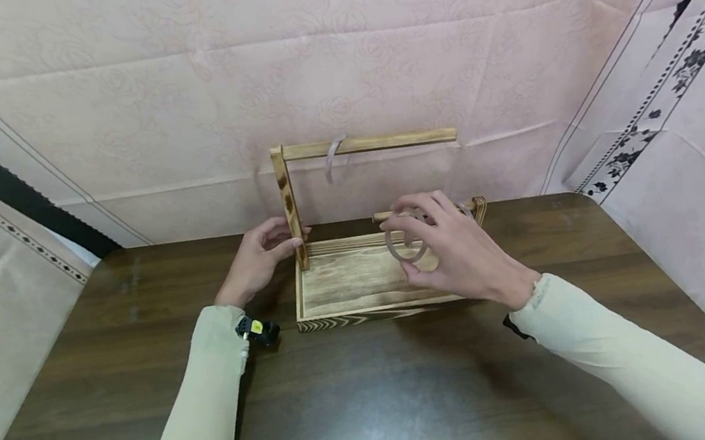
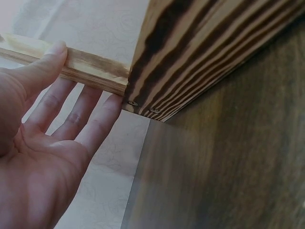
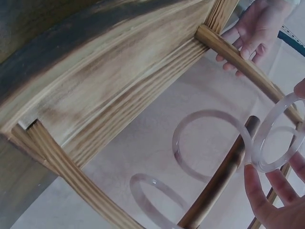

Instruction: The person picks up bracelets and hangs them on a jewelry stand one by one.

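My left hand (image 1: 259,257) grips the left post (image 1: 288,199) of a wooden stand low down, thumb on one side and fingers on the other. My right hand (image 1: 454,251) pinches a pale translucent bangle (image 3: 258,148) by its edge, in front of the end of the short lower rod (image 3: 219,183). One bangle (image 3: 136,191) hangs on that rod near the right post, and another bangle (image 3: 177,143) overlaps the rod closer to its free end. From the upper bar (image 1: 395,141) hangs a further bangle (image 1: 331,161). The right hand hides part of the rod in the head view.
The stand's shallow tray base (image 1: 347,281) sits near the far edge of a dark wooden table (image 1: 351,400). Behind it hangs a pale patterned cloth (image 1: 334,87). The upper bar's right end sticks out free over the tray.
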Tool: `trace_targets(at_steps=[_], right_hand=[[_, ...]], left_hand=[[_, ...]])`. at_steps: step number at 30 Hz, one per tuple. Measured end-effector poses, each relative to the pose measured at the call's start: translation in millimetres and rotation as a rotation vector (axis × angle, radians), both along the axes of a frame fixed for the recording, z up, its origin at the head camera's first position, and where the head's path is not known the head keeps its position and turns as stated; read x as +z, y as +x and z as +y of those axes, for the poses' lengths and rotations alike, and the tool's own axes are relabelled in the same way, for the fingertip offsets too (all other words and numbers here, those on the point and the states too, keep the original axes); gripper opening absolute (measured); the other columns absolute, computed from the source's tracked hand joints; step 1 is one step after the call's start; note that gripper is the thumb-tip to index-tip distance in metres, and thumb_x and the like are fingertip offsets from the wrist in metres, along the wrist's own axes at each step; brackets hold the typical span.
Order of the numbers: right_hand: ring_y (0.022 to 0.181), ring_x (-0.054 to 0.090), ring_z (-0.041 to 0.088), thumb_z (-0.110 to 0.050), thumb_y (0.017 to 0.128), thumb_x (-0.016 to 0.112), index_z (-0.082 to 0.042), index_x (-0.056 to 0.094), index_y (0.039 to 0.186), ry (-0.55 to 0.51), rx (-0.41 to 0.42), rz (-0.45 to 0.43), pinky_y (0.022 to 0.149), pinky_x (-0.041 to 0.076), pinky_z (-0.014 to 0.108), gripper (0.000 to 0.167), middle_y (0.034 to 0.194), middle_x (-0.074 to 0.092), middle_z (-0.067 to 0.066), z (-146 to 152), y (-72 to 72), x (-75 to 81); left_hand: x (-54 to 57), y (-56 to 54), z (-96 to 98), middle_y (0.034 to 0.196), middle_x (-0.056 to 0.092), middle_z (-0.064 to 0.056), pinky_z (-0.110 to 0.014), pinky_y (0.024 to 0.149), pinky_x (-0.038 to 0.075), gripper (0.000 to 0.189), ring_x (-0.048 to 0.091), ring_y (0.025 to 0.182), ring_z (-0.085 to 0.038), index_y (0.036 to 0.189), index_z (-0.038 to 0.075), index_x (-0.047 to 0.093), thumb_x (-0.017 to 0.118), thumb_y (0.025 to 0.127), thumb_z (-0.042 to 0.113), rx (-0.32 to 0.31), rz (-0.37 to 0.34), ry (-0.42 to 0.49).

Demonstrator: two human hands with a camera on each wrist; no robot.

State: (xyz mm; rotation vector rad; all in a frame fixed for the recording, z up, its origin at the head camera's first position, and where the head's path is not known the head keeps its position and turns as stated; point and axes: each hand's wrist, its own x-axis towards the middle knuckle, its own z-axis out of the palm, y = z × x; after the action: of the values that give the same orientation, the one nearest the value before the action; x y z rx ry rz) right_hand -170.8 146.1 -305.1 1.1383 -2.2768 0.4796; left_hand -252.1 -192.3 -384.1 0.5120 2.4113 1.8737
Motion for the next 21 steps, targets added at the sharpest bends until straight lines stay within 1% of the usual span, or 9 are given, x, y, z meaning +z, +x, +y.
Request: trace_targets(at_steps=[4, 8, 11, 14, 18, 21], right_hand=[[0.117, 0.052, 0.03, -0.016, 0.08, 0.075, -0.016, 0.063, 0.128, -0.013, -0.006, 0.005, 0.081, 0.052, 0.041, 0.05, 0.134, 0.057, 0.01, 3, -3.2, 1.1], [0.118, 0.051, 0.03, -0.015, 0.079, 0.075, -0.016, 0.064, 0.127, -0.026, -0.015, 0.004, 0.081, 0.051, 0.04, 0.05, 0.133, 0.057, 0.01, 7, -6.1, 1.9], [0.12, 0.05, 0.03, -0.014, 0.077, 0.075, -0.016, 0.064, 0.126, -0.034, -0.017, 0.012, 0.083, 0.051, 0.041, 0.05, 0.132, 0.057, 0.011, 8, -8.2, 3.0], [0.12, 0.05, 0.031, -0.013, 0.076, 0.076, -0.016, 0.065, 0.125, -0.045, -0.016, 0.019, 0.084, 0.052, 0.042, 0.051, 0.132, 0.058, 0.011, 10, -9.7, 4.7], [0.12, 0.05, 0.032, -0.014, 0.076, 0.077, -0.016, 0.065, 0.127, -0.054, -0.03, 0.018, 0.083, 0.054, 0.044, 0.053, 0.133, 0.057, 0.012, 13, -11.2, 7.3], [0.117, 0.05, 0.032, -0.016, 0.077, 0.077, -0.017, 0.064, 0.128, -0.057, -0.042, 0.02, 0.08, 0.053, 0.043, 0.052, 0.134, 0.056, 0.012, 16, -12.8, 8.5]], left_hand=[[0.9, 0.8, 0.9, 0.134, 0.065, -0.022, -0.031, 0.1, 0.057, 0.034, 0.065, 0.122, -0.032, 0.131, 0.004, 0.061, 0.067, 0.099, 0.015, 0.002, -0.004, 0.004], [2.2, 2.1, 1.1, 0.133, 0.066, -0.02, -0.031, 0.099, 0.058, 0.034, 0.066, 0.12, -0.027, 0.131, 0.005, 0.062, 0.067, 0.099, 0.015, 0.009, -0.006, -0.005], [2.9, 3.0, 0.8, 0.132, 0.068, -0.017, -0.029, 0.099, 0.058, 0.035, 0.066, 0.121, -0.028, 0.132, 0.004, 0.061, 0.067, 0.099, 0.016, 0.01, -0.008, -0.01], [2.4, 2.6, 0.4, 0.133, 0.067, -0.019, -0.028, 0.098, 0.057, 0.037, 0.065, 0.122, -0.029, 0.133, 0.002, 0.06, 0.067, 0.1, 0.016, 0.009, -0.009, -0.012], [1.4, 1.5, 0.1, 0.136, 0.063, -0.025, -0.027, 0.099, 0.057, 0.037, 0.065, 0.123, -0.031, 0.134, 0.001, 0.059, 0.066, 0.1, 0.015, 0.003, -0.008, -0.006], [1.8, 1.8, 0.5, 0.135, 0.064, -0.024, -0.027, 0.099, 0.057, 0.036, 0.065, 0.123, -0.032, 0.132, 0.003, 0.06, 0.067, 0.1, 0.016, 0.003, -0.007, -0.007]])
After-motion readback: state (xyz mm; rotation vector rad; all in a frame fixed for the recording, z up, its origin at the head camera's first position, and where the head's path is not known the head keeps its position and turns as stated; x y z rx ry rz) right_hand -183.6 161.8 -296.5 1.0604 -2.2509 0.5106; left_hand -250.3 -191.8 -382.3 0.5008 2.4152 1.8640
